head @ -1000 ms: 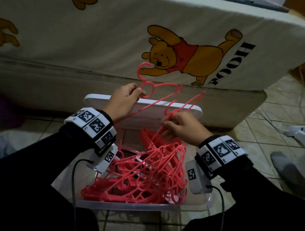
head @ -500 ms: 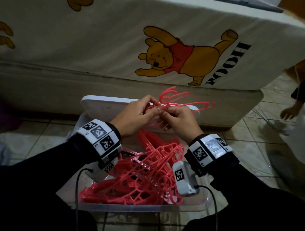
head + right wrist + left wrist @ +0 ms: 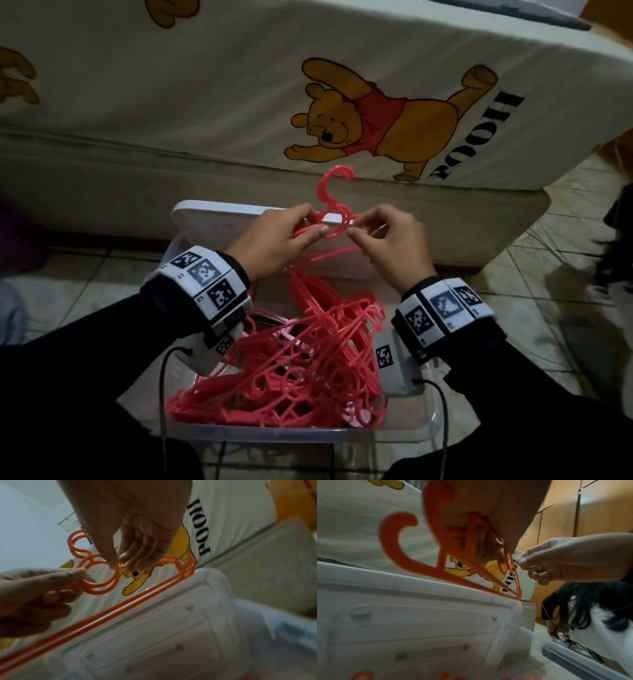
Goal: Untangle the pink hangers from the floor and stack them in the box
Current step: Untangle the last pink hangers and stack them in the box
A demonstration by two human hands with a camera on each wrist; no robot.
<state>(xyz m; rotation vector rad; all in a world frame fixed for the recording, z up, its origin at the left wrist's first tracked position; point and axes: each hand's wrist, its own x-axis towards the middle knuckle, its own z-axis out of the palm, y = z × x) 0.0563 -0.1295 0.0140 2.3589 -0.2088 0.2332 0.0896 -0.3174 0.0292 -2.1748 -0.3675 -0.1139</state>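
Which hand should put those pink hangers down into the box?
Probably the left hand: it grips the held hangers by their ring, while the right hand only pinches one arm with fingertips. The box lies just below.

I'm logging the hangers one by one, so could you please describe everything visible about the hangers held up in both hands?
The held hangers look like two thin pink plastic hangers stacked flush, with an open top hook, a round ring with two small ear loops below it, and straight bars. They hang upright above the clear box, in front of its white lid. The left hand pinches the ring's side; the right hand pinches the shoulder bar.
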